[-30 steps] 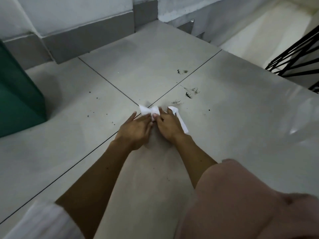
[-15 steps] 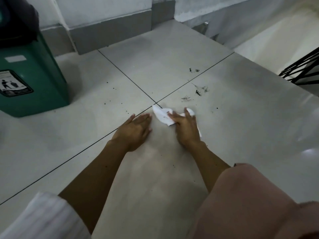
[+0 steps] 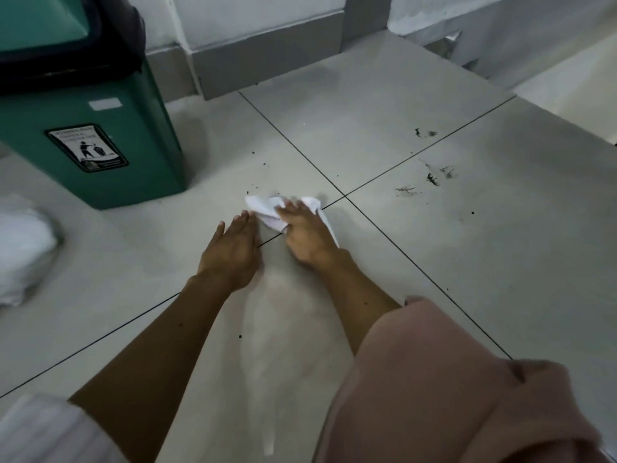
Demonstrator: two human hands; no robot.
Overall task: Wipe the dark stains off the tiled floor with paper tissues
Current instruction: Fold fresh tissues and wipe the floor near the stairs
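Note:
A crumpled white paper tissue lies on the pale tiled floor just left of where the tile joints cross. My right hand presses flat on it, fingers straight. My left hand rests flat on the floor beside it, fingertips next to the tissue's left edge. Dark stains mark the tile to the right, with another smudge farther back. Small dark specks dot the floor just beyond the tissue.
A green waste bin with a black liner stands at the left. A blurred white bundle lies at the far left edge. Grey skirting runs along the wall behind. My pink-clothed knee fills the lower right.
My right hand has slid the tissue leftward across the tile joint. The left hand let go of the tissue and lies flat. The view has swung left, showing more of the bin.

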